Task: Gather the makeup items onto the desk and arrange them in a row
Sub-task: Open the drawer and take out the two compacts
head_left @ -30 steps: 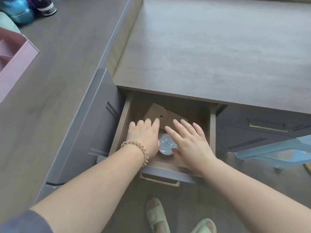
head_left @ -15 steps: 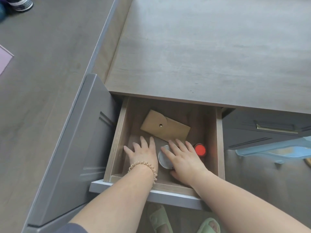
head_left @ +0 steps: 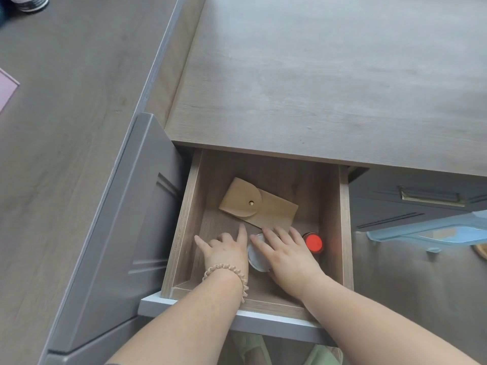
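Observation:
The drawer (head_left: pixel 345 233) under the desk top (head_left: pixel 329 75) stands pulled out, and both my hands are inside it. A round silvery compact (head_left: pixel 255 256) lies on the drawer floor. My right hand (head_left: pixel 288 258) covers it, fingers spread over its top and thumb at its near edge. My left hand (head_left: pixel 226 250) rests just left of the compact, index finger stretched forward and nothing in it. A small jar with a red lid (head_left: pixel 313 243) stands right of my right hand. A tan snap pouch (head_left: pixel 259 205) lies behind both hands.
A grey cabinet side (head_left: pixel 113 246) rises left of the drawer. A shut drawer with a brass handle (head_left: pixel 429 197) is to the right, and a light blue plastic piece (head_left: pixel 432 230) lies below it. A dark bottle (head_left: pixel 29 2) stands far back left.
The drawer now stands further out, showing the red-lidded jar and the whole pouch. My left hand has curled, its index finger pointing forward. My right hand stays on the compact.

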Demonstrator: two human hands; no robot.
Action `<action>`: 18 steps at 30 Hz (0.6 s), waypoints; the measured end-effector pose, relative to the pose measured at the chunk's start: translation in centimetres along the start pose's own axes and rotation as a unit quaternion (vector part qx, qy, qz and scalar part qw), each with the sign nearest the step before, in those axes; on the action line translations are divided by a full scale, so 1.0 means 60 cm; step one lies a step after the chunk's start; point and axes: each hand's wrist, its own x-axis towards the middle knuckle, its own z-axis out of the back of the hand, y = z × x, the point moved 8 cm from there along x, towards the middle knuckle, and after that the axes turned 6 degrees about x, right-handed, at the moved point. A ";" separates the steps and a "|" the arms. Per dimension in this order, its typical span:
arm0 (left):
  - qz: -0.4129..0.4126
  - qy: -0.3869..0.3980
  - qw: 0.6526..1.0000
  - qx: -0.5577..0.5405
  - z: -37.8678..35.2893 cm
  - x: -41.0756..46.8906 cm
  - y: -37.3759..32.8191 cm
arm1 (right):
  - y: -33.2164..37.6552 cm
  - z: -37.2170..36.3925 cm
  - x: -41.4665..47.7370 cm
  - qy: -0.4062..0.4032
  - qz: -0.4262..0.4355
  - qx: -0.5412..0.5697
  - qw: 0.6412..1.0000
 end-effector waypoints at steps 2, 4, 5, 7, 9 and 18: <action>-0.007 -0.011 1.000 -0.001 0.002 -0.004 -0.003 | 0.002 -0.002 -0.001 -0.005 0.007 -0.002 1.000; -0.016 -0.034 0.999 -0.009 0.010 -0.009 -0.006 | 0.003 -0.002 -0.004 -0.009 0.011 -0.006 1.000; -0.021 -0.050 0.998 -0.009 0.016 -0.013 -0.007 | 0.004 0.001 -0.006 -0.015 0.012 -0.007 1.000; -0.027 -0.081 0.996 -0.006 0.030 -0.024 -0.005 | 0.003 0.012 -0.013 -0.031 0.004 0.002 1.000; -0.028 -0.114 0.993 -0.018 0.048 -0.038 0.002 | 0.001 0.034 -0.023 -0.054 -0.018 0.020 0.998; -0.097 -0.296 0.947 -0.081 0.212 -0.122 -0.025 | -0.066 0.203 -0.122 -0.203 -0.106 0.047 0.972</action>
